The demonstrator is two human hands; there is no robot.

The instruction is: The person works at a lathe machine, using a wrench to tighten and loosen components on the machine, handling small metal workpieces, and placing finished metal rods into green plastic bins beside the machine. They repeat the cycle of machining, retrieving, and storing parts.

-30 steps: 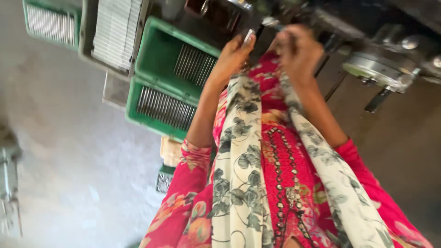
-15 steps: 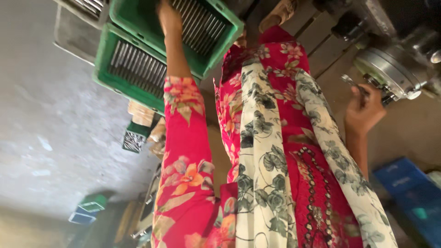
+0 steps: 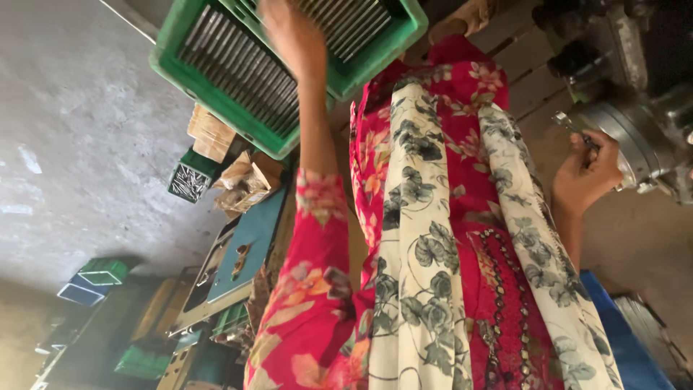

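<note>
Green crate (image 3: 216,94) of metal rods (image 3: 245,68) sits top-centre, cut off by frame edge. Left hand (image 3: 292,36) reaches in over the rods, fingers blurred (grip unclear). Right hand (image 3: 588,170) pinches a small metal piece (image 3: 574,126) against the grey machine (image 3: 642,137). Bare floor (image 3: 65,144) beside crate.

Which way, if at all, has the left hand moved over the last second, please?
Yes. The left hand has gone from beside the green crate, over its rim, onto the metal rods inside.
</note>
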